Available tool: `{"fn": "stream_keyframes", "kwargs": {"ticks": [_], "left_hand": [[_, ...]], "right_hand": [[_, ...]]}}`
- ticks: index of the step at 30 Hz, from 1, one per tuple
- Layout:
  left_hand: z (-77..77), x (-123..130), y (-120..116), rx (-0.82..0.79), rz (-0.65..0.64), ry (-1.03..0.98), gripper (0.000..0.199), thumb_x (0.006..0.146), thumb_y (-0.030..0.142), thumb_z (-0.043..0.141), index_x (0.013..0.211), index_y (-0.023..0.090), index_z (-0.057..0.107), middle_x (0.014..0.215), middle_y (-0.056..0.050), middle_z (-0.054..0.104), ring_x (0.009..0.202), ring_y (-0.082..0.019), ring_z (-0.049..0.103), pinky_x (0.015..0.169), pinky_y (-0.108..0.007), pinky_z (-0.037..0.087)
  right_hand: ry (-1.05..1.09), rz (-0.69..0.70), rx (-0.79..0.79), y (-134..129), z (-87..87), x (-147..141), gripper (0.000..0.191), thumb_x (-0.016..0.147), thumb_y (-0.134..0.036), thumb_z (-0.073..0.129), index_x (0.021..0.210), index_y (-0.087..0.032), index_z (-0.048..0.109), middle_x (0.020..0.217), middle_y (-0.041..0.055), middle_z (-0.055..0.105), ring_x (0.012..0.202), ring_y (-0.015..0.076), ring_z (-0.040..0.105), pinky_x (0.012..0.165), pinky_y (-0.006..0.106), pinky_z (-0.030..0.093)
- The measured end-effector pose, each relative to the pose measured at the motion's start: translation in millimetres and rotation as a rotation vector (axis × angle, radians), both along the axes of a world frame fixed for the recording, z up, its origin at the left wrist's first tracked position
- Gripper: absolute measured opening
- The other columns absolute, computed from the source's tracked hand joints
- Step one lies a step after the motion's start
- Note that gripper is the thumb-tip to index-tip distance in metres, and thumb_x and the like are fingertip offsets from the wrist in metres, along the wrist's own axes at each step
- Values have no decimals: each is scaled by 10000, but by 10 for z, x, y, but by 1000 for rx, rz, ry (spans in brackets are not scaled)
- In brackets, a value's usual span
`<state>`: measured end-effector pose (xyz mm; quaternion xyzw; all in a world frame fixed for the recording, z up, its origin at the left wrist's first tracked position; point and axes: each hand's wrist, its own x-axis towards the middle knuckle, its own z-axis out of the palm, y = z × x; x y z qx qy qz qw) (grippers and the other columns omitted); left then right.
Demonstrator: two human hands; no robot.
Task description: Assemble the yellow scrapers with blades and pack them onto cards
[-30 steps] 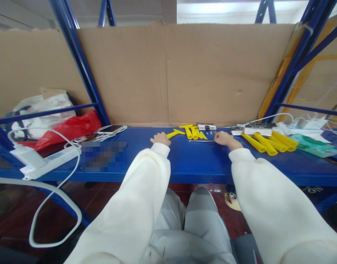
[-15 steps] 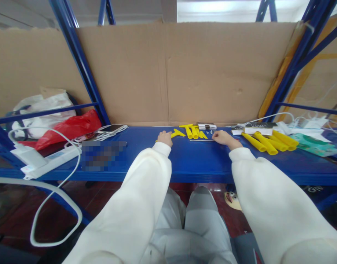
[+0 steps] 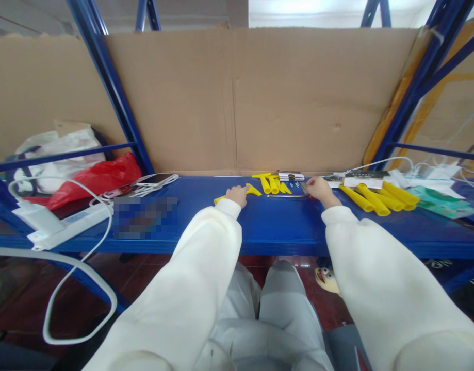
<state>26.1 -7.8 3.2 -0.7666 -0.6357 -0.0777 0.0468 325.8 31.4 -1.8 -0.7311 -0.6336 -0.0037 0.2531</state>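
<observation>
My left hand (image 3: 237, 196) is closed on a yellow part (image 3: 254, 190) that lies low over the blue table (image 3: 279, 226); its yellow ends show on both sides of the fingers. My right hand (image 3: 317, 188) is pinched around a small thing with a greyish tip, too small to name, near the red end of a thin metal rod (image 3: 285, 196). Between the hands lie yellow T-shaped pieces (image 3: 265, 184) and small yellow scraps (image 3: 285, 188). Behind them sits a small black-and-white stack (image 3: 291, 175).
Several yellow tubes (image 3: 379, 198) lie at the right beside a white box (image 3: 362, 180) and a green packet (image 3: 441, 202). At the left are a phone (image 3: 156, 179), a red bag (image 3: 101, 178) and a white power strip (image 3: 70, 226). Cardboard (image 3: 298, 103) stands behind.
My right hand has shifted slightly right and up, and a greyish tip now shows at its fingers. My left hand has moved a little right, with more yellow visible at its left.
</observation>
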Motion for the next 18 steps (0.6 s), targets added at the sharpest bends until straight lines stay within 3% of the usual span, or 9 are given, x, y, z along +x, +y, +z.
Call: {"fn": "stream_keyframes", "kwargs": {"ticks": [4,12,15,18], "left_hand": [[24,8,-36,-9,30,22,578,893,185,478,1456,312,519,1354,-126,583,1269,-291,543,1011,-391,439],[33,44,-72,15,42,-51,461,920,240,481,1354,307,622,1315,-113,616,1258,-293,549,1016,-402,453],[33,44,-75,11,24,-59,447,928,240,496,1352,300,624,1312,-104,624,1239,-275,572,1018,-372,462],[16,41,-67,17,11,-93,454,926,253,524,1369,293,613,1317,-100,632,1227,-271,588,1026,-357,467]], "right_hand": [[76,-152,10,6,-16,68,329,754,-194,600,1038,-193,765,1070,151,749,1073,312,684,879,380,531],[-11,-170,-76,177,-124,182,304,770,-385,670,967,-173,764,950,168,750,973,306,711,792,390,560],[-24,-226,-126,209,-94,144,416,737,-473,710,1007,-160,748,1016,204,740,1007,343,701,810,444,556],[1,-262,-191,195,-32,89,469,704,-438,752,1068,-143,730,1123,244,714,1075,389,674,852,498,535]]}}
